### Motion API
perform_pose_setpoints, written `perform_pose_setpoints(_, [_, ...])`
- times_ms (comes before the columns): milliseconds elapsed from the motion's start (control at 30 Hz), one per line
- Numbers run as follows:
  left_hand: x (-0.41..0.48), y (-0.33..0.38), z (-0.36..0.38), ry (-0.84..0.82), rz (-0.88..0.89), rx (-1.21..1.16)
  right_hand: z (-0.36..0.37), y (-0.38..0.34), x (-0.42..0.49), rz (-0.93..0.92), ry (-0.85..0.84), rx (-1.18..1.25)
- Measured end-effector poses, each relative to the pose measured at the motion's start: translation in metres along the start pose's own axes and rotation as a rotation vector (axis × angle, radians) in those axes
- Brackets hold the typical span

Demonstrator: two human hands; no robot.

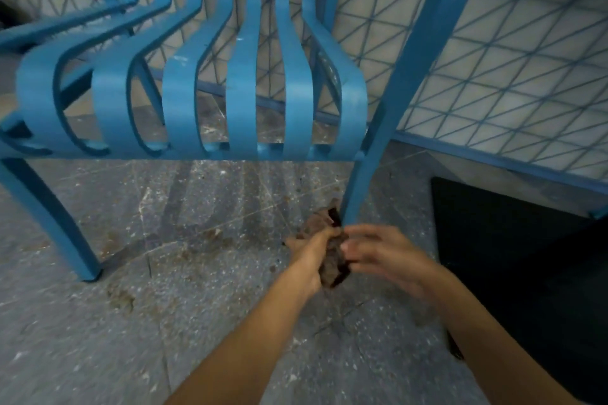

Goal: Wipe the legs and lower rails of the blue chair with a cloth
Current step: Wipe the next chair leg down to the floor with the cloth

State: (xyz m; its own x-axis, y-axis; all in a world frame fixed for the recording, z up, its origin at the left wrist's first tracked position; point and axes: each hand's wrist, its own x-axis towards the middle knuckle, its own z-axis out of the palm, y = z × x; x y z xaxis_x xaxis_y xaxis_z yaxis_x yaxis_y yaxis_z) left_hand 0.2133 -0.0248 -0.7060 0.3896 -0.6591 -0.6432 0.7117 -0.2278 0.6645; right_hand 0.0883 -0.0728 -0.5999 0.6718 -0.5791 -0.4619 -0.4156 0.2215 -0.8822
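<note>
Speckled grey floor (pixel 164 322), stained in patches, runs back to a blue mesh panel (pixel 510 76). On it stands the blue chair (pixel 240 92). Both hands work low by its front leg (pixel 358 187), presumably to reach the foot. The left hand (pixel 311 251) grips the bunched brown cloth (pixel 334 261) just beside that leg. The right hand (pixel 378 250) meets the cloth with loosely spread fingers (too blurred to tell whether it pinches).

Likely a terrace: stained terrazzo floor (pixel 98 339), blue chair (pixel 241 102), lattice panel (pixel 510 76).
</note>
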Motion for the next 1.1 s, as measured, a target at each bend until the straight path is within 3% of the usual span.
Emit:
perform_pose_setpoints(100, [0.004, 0.027, 0.008, 0.207, 0.122, -0.031, -0.016, -0.006, 0.022, -0.135, 0.327, -0.063])
perform_pose_setpoints(167, [-0.013, 0.046, 0.025, 0.215, 0.243, -0.051, -0.016, -0.015, 0.035, -0.317, 0.367, -0.166])
perform_pose_setpoints(267, [-0.031, 0.048, 0.05, 0.107, 0.496, 0.053, -0.009, -0.028, 0.05, -0.525, 0.359, -0.258])
perform_pose_setpoints(433, [-0.032, 0.014, 0.045, -0.072, 0.706, 0.351, -0.008, -0.026, 0.054, -0.594, 0.424, -0.338])
perform_pose_setpoints(567, [-0.023, -0.018, 0.016, -0.098, 0.659, 0.576, -0.006, -0.022, 0.045, -0.615, 0.413, -0.404])
perform_pose_setpoints(667, [-0.007, -0.041, -0.017, 0.077, 0.341, 1.017, -0.001, -0.014, 0.038, -0.637, 0.378, -0.403])
perform_pose_setpoints(733, [-0.006, -0.054, -0.025, 0.209, 0.28, 1.172, 0.001, -0.013, 0.034, -0.65, 0.382, -0.406])
perform_pose_setpoints(800, [-0.011, -0.063, -0.014, 0.336, 0.347, 1.091, 0.001, -0.013, 0.033, -0.651, 0.387, -0.387])
perform_pose_setpoints(900, [-0.011, -0.066, 0.008, 0.434, 0.254, 0.769, 0.002, -0.013, 0.032, -0.65, 0.379, -0.382])
perform_pose_setpoints(1100, [-0.015, -0.055, -0.002, 0.293, 0.098, 0.14, 0.001, -0.013, 0.035, -0.642, 0.4, -0.392])
